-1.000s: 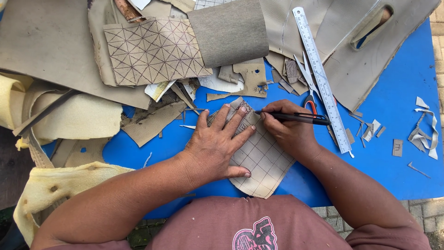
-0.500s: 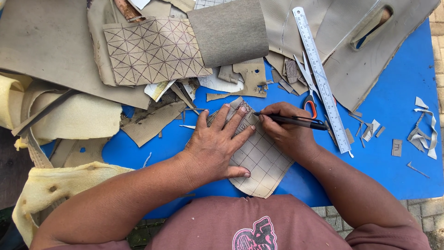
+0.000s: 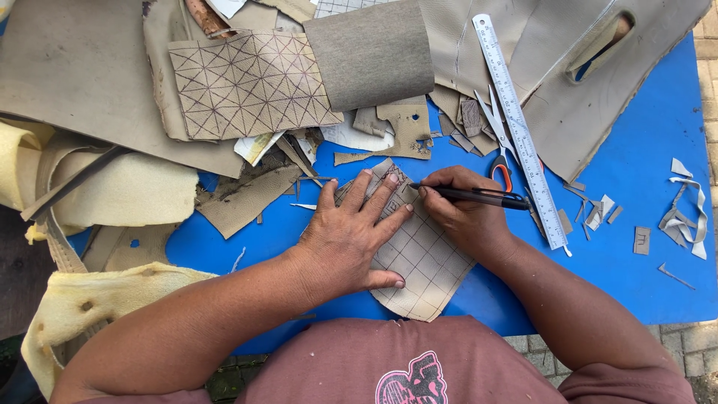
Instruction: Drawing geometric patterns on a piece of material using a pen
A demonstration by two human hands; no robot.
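I see my left hand (image 3: 357, 239) spread flat, palm down and holding nothing, pressing a tan piece of material marked with a grid (image 3: 419, 262) against the blue table (image 3: 643, 202). That piece lies near the table's front edge, just ahead of my chest, its lower corner poking out below my thumb. My right hand (image 3: 464, 217) is clenched around a dark pen (image 3: 467, 196) — the tip rests on the gridded piece right beside my left fingertips. Just beyond the pen lie red-handled scissors (image 3: 499, 150) and a long metal ruler (image 3: 520, 131), the ruler running diagonally up the table. Farther back sits a heap of beige offcuts, among them a panel stitched in a diamond pattern (image 3: 250, 82) and a plain grey-brown rectangle (image 3: 370, 52). Yellow foam (image 3: 112, 187) piles up at the left — small trimmed scraps (image 3: 684, 213) are scattered at the right.
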